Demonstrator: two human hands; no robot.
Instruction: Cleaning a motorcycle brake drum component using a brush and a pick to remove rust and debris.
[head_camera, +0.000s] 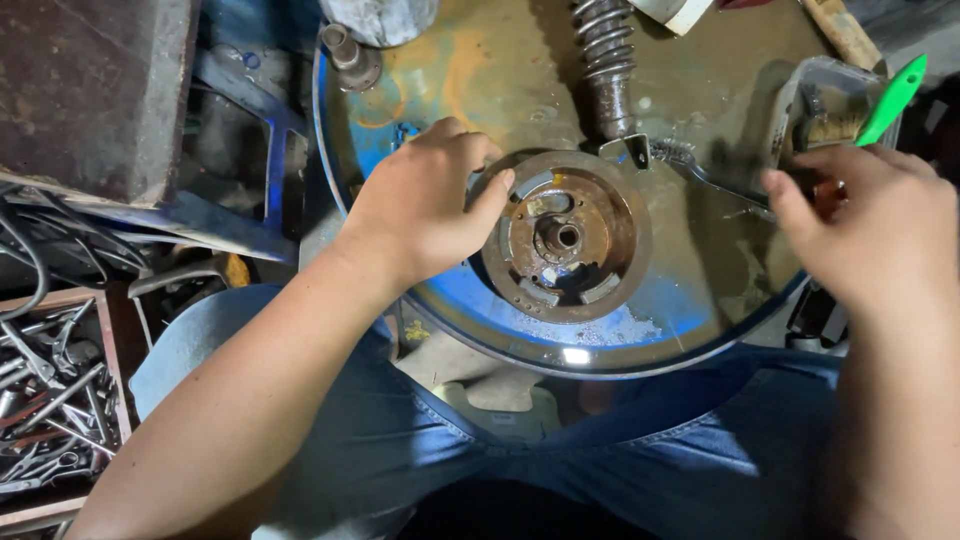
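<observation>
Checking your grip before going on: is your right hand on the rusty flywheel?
No, only the left hand touches the rusty flywheel; the right hand is off by the plastic tray.

off past my left hand, down by my knee, a wooden tray (108, 330) holds a heap of wrenches (45, 400). up beyond my knuckles stands a short rusty pipe stub (352, 58); a coil spring shock (606, 60) lies further right. beyond my right hand, a wooden handle (842, 32).
</observation>
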